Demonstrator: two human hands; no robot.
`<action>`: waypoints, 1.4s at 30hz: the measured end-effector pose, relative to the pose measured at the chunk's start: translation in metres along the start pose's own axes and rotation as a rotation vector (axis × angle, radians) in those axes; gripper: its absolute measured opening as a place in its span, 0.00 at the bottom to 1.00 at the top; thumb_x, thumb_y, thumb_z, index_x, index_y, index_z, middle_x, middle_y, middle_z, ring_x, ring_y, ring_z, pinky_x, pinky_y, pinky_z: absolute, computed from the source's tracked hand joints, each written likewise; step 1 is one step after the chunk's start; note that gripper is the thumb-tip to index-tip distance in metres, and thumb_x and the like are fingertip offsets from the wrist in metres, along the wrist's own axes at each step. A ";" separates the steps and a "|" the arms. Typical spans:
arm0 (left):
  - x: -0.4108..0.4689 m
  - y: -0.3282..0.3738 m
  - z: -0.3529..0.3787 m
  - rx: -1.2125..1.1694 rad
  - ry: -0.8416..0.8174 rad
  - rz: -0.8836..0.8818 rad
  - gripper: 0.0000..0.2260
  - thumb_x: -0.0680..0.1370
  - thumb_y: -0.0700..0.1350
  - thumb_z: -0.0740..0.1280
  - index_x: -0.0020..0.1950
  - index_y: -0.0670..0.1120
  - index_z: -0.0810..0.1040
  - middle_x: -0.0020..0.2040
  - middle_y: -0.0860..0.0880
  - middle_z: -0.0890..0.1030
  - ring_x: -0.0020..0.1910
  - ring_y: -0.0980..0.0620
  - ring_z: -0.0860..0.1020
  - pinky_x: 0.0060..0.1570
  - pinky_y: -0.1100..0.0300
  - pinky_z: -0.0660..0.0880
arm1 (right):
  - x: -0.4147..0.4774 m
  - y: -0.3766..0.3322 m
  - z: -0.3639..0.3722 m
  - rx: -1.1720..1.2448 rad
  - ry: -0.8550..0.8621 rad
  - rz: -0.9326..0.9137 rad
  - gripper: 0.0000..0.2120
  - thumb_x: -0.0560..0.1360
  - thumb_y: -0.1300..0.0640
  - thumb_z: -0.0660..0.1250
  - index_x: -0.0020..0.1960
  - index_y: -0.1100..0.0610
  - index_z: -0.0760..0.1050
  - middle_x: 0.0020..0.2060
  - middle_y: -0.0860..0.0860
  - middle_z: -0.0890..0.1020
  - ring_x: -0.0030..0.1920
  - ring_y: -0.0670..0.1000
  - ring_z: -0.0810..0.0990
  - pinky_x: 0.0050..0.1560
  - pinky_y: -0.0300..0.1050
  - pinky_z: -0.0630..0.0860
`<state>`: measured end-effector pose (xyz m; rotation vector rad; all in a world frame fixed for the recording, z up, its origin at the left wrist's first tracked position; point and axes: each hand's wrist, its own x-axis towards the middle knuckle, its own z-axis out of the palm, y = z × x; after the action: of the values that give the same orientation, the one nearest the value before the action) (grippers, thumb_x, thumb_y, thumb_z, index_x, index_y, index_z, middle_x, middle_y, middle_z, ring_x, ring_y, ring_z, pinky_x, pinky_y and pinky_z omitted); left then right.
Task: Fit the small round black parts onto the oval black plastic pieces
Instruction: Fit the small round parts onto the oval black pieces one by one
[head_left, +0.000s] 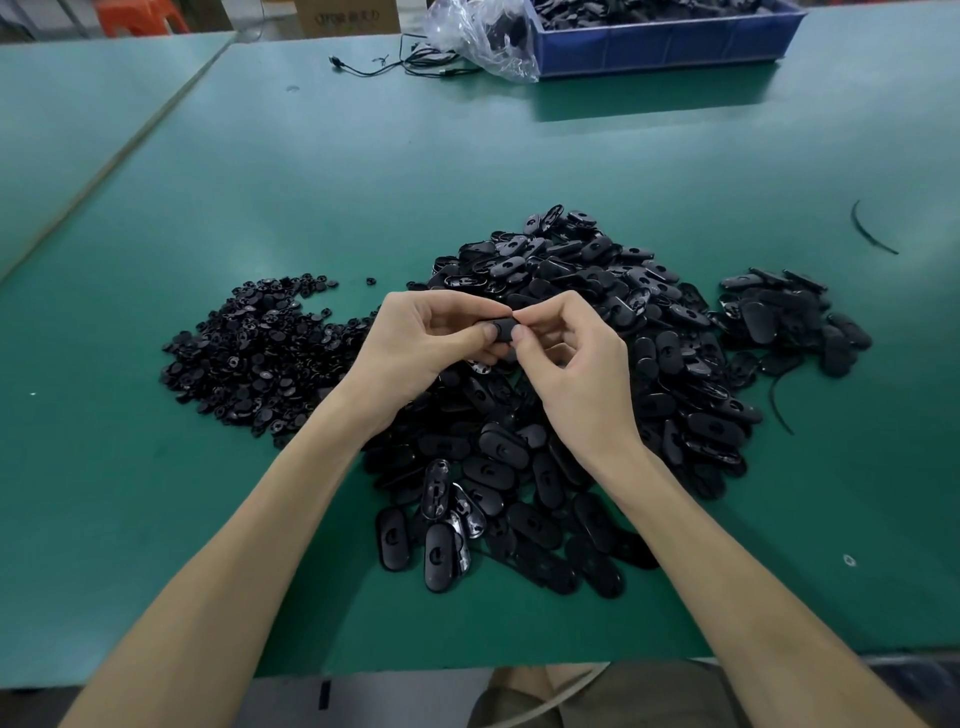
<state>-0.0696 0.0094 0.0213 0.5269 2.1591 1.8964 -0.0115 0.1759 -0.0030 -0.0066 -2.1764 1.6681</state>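
Oval piece (503, 332) is being held over the pile (571, 280), its left end being pinched by the left hand (431, 338), its right end by the right hand (571, 364), long axis lying across between them.

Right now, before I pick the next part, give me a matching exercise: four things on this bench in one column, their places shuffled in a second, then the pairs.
Things
1. heap of small round parts
2. oval piece being fitted
3. blue bin
4. clear plastic bag

Places
A. far right corner of the green table
B. pinched between the left hand and the right hand
C. on the table, left of the left hand
D. at the bin's left end

Pairs: 1-C, 2-B, 3-A, 4-D
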 end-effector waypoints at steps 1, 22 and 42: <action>0.000 0.000 0.000 0.010 0.004 0.004 0.08 0.78 0.31 0.71 0.56 0.39 0.85 0.48 0.41 0.88 0.44 0.47 0.87 0.51 0.56 0.84 | 0.000 0.000 0.000 -0.003 -0.003 0.002 0.04 0.80 0.63 0.71 0.51 0.56 0.79 0.43 0.49 0.86 0.45 0.50 0.87 0.50 0.52 0.84; 0.019 0.020 0.008 0.075 0.110 0.042 0.04 0.78 0.36 0.73 0.53 0.37 0.84 0.37 0.46 0.85 0.34 0.52 0.80 0.37 0.61 0.79 | 0.003 0.002 0.003 0.000 0.021 0.032 0.12 0.82 0.60 0.70 0.64 0.52 0.76 0.45 0.46 0.83 0.45 0.46 0.82 0.47 0.36 0.78; 0.119 0.049 0.186 0.184 -0.263 -0.127 0.08 0.80 0.31 0.69 0.58 0.32 0.82 0.46 0.35 0.86 0.46 0.40 0.87 0.51 0.50 0.84 | 0.002 0.036 0.015 -0.173 -0.160 -0.032 0.10 0.79 0.45 0.64 0.60 0.41 0.73 0.51 0.34 0.74 0.51 0.43 0.79 0.49 0.43 0.80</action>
<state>-0.0994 0.2318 0.0516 0.6186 2.1466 1.4804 -0.0265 0.1725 -0.0386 0.1164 -2.4204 1.5036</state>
